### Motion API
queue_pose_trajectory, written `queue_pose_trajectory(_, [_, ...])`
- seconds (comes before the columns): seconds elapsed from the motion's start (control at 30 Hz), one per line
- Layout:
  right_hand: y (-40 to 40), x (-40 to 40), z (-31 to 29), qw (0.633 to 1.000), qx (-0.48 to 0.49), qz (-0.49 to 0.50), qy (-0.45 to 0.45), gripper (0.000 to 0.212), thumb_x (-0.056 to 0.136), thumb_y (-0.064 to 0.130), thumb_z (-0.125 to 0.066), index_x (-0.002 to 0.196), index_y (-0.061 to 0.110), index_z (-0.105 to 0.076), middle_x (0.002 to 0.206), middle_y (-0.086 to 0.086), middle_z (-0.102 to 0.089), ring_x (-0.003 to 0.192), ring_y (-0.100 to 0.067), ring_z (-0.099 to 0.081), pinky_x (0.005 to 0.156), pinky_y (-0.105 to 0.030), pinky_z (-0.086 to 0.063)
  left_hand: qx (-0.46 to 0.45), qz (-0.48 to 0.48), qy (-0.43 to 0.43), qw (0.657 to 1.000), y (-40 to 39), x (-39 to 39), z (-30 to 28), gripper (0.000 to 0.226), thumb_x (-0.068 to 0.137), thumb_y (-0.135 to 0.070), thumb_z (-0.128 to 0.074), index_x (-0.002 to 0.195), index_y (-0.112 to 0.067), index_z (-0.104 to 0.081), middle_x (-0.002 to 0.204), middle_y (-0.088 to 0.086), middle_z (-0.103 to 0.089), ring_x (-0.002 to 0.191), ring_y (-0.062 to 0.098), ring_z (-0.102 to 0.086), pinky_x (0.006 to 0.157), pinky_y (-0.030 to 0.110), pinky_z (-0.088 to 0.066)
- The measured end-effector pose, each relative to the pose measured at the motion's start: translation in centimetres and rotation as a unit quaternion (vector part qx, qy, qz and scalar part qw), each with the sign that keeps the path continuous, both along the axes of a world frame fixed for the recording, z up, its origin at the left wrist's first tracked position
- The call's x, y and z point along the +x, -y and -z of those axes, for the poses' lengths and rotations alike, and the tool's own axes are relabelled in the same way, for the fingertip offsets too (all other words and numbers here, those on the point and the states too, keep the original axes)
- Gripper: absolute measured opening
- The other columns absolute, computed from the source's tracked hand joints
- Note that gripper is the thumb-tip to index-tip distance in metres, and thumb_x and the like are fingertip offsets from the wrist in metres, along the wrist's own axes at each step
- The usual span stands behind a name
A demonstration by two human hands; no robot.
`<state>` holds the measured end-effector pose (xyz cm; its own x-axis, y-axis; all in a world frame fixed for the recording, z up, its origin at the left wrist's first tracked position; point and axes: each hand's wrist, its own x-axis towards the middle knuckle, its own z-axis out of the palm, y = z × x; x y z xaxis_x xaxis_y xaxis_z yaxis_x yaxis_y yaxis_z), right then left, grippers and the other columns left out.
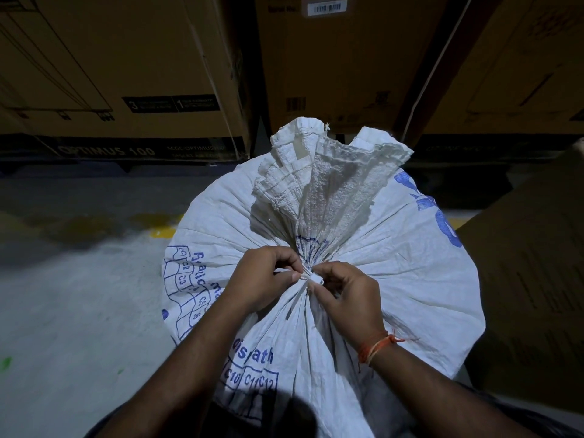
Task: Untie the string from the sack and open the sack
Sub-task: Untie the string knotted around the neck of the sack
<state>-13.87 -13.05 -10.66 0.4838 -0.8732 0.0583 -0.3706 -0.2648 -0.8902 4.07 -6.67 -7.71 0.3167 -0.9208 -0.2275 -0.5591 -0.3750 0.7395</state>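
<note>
Closest in, two forearms reach up from the bottom edge, the right one with an orange thread bracelet (376,346) at the wrist. Both hands meet at the neck of a white woven sack (395,279) printed in blue. The left hand (262,279) has its fingers curled in, thumb and forefinger pinching a flat white strand at the knot. The right hand (350,298) is curled too, its fingertips nipping the little loop of the string (313,277) from the other side. So each hand has hold of the tie, right where the cloth gathers tightest.

The string sits dead centre on the sack's top, with pleats fanning out from it all round. The knot is not yet loose. I'd say the trick here is to work the loop back through rather than haul on both ends, since pulling apart would likely only cinch it harder. Keeping one hand steady on the gathered neck should help the other tease the strand free.

Beyond the knot the sack's mouth (319,172) stands up in a crumpled ruffle, bunched closed. To the left lies a grey concrete floor (79,295). Farthest back, big cardboard boxes (126,74) line the wall in dim light.
</note>
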Motion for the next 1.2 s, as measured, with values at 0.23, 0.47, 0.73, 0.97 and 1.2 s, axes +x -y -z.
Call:
queue_pose_trajectory(0.23, [-0.08, 0.09, -0.02, 1.0, 0.005, 0.009, 0.007, 0.024, 0.075, 0.014, -0.086, 0.095, 0.023, -0.078, 0.084, 0.012, -0.074, 0.074, -0.009, -0.067, 0.069, -0.02, -0.055, -0.004, -0.019, 0.008, 1.0, 0.15, -0.53, 0.26, 0.009, 0.084, -0.018, -0.076, 0.082, -0.027, -0.076, 0.079, -0.01, -0.076, 0.079, 0.007, -0.07, 0.075, 0.029, -0.055])
queue_pose_trajectory(0.47, [-0.07, 0.14, -0.08, 1.0, -0.003, 0.013, 0.001, 0.023, 0.074, 0.016, -0.087, 0.094, 0.022, -0.078, 0.081, 0.01, -0.073, 0.069, -0.012, -0.064, 0.065, -0.017, -0.052, 0.0, -0.014, 0.003, 1.0, 0.17, -0.58, 0.32, 0.009, 0.082, -0.02, -0.075, 0.081, -0.029, -0.075, 0.079, -0.01, -0.076, 0.081, 0.007, -0.07, 0.079, 0.036, -0.058])
queue_pose_trajectory(0.73, [-0.01, 0.21, -0.07, 1.0, -0.006, 0.01, 0.001, 0.022, 0.074, 0.017, -0.086, 0.094, 0.023, -0.077, 0.081, 0.01, -0.072, 0.069, -0.011, -0.064, 0.066, -0.026, -0.054, 0.003, -0.02, -0.002, 1.0, 0.22, -0.71, 0.36, 0.004, 0.079, -0.024, -0.072, 0.082, -0.027, -0.075, 0.079, -0.008, -0.076, 0.079, 0.009, -0.071, 0.079, 0.038, -0.058])
queue_pose_trajectory(0.97, [-0.1, 0.16, -0.12, 1.0, -0.01, 0.007, 0.002, 0.021, 0.074, 0.016, -0.086, 0.093, 0.022, -0.078, 0.081, 0.01, -0.072, 0.069, -0.012, -0.064, 0.066, -0.027, -0.054, 0.008, -0.021, -0.004, 1.0, 0.21, -0.79, 0.39, 0.006, 0.078, -0.028, -0.07, 0.082, -0.028, -0.075, 0.08, -0.009, -0.077, 0.08, 0.008, -0.071, 0.079, 0.039, -0.058])
queue_pose_trajectory(1.2, [-0.05, 0.21, -0.37, 1.0, -0.002, 0.006, 0.002, 0.021, 0.075, 0.017, -0.086, 0.093, 0.023, -0.078, 0.08, 0.01, -0.073, 0.069, -0.013, -0.064, 0.065, -0.026, -0.054, -0.001, -0.015, -0.008, 1.0, 0.21, -0.76, 0.35, 0.005, 0.081, -0.023, -0.075, 0.082, -0.028, -0.076, 0.08, -0.01, -0.077, 0.081, 0.007, -0.071, 0.081, 0.037, -0.058])
